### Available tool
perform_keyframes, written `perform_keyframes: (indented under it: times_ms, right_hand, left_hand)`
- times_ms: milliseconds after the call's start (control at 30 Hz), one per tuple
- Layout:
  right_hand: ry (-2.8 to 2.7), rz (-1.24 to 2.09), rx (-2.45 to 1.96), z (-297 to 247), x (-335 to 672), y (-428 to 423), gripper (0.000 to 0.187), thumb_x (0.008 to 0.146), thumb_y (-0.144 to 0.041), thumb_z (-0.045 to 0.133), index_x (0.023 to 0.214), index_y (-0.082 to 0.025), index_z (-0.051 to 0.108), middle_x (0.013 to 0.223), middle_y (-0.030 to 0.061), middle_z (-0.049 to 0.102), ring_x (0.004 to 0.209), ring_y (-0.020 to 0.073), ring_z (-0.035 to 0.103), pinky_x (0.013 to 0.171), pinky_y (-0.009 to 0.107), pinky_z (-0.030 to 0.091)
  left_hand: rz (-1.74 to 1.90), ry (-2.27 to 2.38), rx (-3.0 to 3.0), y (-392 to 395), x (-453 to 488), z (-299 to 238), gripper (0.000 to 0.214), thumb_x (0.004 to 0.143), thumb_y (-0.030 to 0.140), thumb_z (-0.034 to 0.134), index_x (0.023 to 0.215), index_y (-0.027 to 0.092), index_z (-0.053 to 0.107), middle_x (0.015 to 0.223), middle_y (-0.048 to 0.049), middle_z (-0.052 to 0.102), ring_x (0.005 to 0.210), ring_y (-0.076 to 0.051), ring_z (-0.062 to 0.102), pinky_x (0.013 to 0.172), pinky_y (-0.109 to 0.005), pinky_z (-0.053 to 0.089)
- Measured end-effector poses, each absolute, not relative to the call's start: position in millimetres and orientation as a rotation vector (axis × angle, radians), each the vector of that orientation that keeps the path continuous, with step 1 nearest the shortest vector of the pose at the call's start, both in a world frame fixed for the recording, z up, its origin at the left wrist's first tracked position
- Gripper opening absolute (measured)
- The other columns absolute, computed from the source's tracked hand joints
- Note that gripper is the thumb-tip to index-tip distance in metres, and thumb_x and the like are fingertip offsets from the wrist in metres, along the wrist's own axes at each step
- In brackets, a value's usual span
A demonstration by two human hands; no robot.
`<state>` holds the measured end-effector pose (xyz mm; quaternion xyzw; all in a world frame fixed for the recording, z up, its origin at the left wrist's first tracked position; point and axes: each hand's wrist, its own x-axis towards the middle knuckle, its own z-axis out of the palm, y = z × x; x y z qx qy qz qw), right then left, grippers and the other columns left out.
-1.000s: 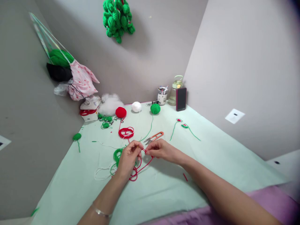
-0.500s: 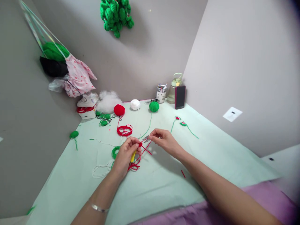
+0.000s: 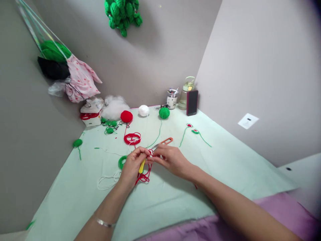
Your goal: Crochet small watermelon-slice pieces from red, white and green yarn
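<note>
My left hand (image 3: pixel 134 164) is closed around a yellow-handled crochet hook (image 3: pixel 142 166), which slants down across the palm. At its fingertips is a small piece of red yarn work (image 3: pixel 150 152), mostly covered by fingers. My right hand (image 3: pixel 170 159) meets it from the right, thumb and fingers pinched at the red yarn. Just behind the right fingers are scissors with an orange handle (image 3: pixel 167 141); their blade tips are partly hidden. Below the hands, loose red yarn (image 3: pixel 143 177) lies in loops on the cloth.
On the pale green cloth (image 3: pixel 175 207) are a red yarn ball (image 3: pixel 126 116), a white ball (image 3: pixel 143 110), a green ball (image 3: pixel 164 113), a red coil (image 3: pixel 132 139) and a green coil (image 3: pixel 122 162). A phone (image 3: pixel 192 102) leans against a bottle (image 3: pixel 183 98).
My right hand has moved down and left, against the left fingertips. The orange scissor handle, earlier not visible, now shows behind it. The left hand keeps the hook.
</note>
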<state>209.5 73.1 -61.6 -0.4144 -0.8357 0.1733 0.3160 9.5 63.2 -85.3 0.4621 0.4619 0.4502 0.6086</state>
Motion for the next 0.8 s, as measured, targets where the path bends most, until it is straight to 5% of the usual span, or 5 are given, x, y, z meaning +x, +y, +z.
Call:
perform_keyframes:
  times_ms: [567,800]
  right_hand:
    - [-2.365,0.207,-0.883,-74.7,200.4,65.3,0.031,0.111,-0.019,0.045,0.107,-0.022,0.075,0.089,0.0078,0.073,0.076,0.0192,0.064,0.063,0.027,0.047]
    - [-2.249,0.266,-0.95,-73.6,207.6,71.4,0.018,0.106,-0.018,0.058,0.099,-0.022,0.075,0.094,0.0077,0.073,0.083,0.0186,0.07,0.072,0.026,0.053]
  left_hand:
    - [0.939,1.126,1.156,67.8,4.6,-88.8,0.038,0.102,0.036,0.071,0.135,0.019,0.067,0.137,-0.0118,0.069,0.113,-0.029,0.072,0.093,-0.051,0.063]
    - [0.966,1.115,1.16,67.8,8.4,-94.0,0.039,0.102,0.036,0.071,0.136,0.019,0.066,0.136,-0.0121,0.069,0.112,-0.029,0.072,0.093,-0.05,0.063]
